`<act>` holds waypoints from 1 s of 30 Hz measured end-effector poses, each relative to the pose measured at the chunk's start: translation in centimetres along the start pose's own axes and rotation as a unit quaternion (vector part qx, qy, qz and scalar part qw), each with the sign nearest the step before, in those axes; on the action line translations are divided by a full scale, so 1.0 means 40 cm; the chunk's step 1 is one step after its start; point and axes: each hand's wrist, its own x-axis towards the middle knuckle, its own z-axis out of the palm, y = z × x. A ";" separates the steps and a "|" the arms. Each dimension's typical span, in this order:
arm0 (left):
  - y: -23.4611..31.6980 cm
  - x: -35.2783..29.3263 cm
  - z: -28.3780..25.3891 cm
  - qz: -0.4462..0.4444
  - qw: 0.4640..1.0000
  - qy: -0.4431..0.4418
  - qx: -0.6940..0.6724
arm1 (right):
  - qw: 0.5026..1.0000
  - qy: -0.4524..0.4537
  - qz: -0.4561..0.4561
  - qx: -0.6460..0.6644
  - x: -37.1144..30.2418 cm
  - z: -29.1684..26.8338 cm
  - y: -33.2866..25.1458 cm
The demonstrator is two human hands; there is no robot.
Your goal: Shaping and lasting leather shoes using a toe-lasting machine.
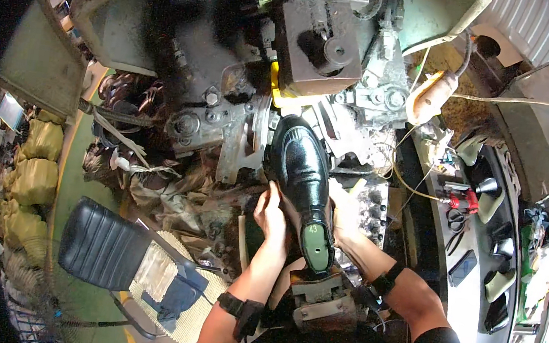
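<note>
A glossy black leather shoe upper sits on a pale green shoe last, its toe pointing away from me into the machine. My left hand presses along its left side, with the fingers partly hidden against the shoe. On the other side my right hand grips the shoe, its thumb and fingers lying along the edge. Just beyond the toe is the dark block-shaped machine head, with a yellow piece at its lower left. A metal support stands close behind the heel end.
A black chair with a woven seat stands at left. To the right, a bench bears shoes on lasts, scissors, a phone and a red air tool. A lamp hangs at upper right, with cables nearby.
</note>
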 end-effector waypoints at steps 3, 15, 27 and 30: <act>0.007 -0.013 0.006 0.009 0.998 0.000 -0.065 | 0.998 -0.026 0.030 0.055 -0.001 0.008 -0.005; 0.077 -0.061 0.035 -0.081 0.982 0.018 -0.167 | 0.995 -0.018 0.097 0.003 -0.032 0.031 -0.045; -0.427 -0.016 -0.296 0.168 0.798 -0.431 0.386 | 0.980 -0.012 0.148 -0.132 -0.087 -0.018 -0.029; -0.517 -0.090 -0.331 0.190 0.651 -0.259 0.687 | 0.969 -0.024 0.176 -0.174 -0.083 -0.049 -0.022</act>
